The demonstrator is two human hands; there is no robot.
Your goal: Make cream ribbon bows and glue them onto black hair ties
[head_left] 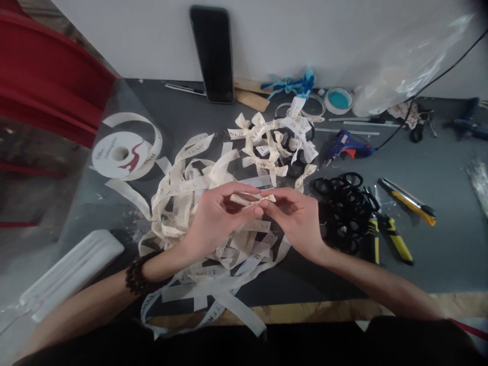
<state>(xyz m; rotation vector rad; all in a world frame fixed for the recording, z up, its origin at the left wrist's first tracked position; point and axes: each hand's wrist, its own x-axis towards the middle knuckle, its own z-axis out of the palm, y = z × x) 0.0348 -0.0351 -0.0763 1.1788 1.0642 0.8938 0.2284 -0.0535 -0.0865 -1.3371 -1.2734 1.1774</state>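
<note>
My left hand [220,211] and my right hand [295,213] meet over the middle of the table, fingertips closed on one short piece of cream printed ribbon [244,200]. Its middle looks folded or pinched, though fingers cover part of it. Beneath both hands spreads a tangled heap of the same loose ribbon [183,193], with ends hanging over the front edge. Just beyond my hands lie several tied ribbon bows [263,129], some with black bands among them. To the right of my right hand is a pile of black hair ties [343,203].
A ribbon spool [120,155] lies at left, above a white plastic case [72,274]. A phone [214,56] leans on the wall. At right are a blue glue gun [347,146] with its cord, yellow-handled pliers [396,239] and a box cutter [407,201].
</note>
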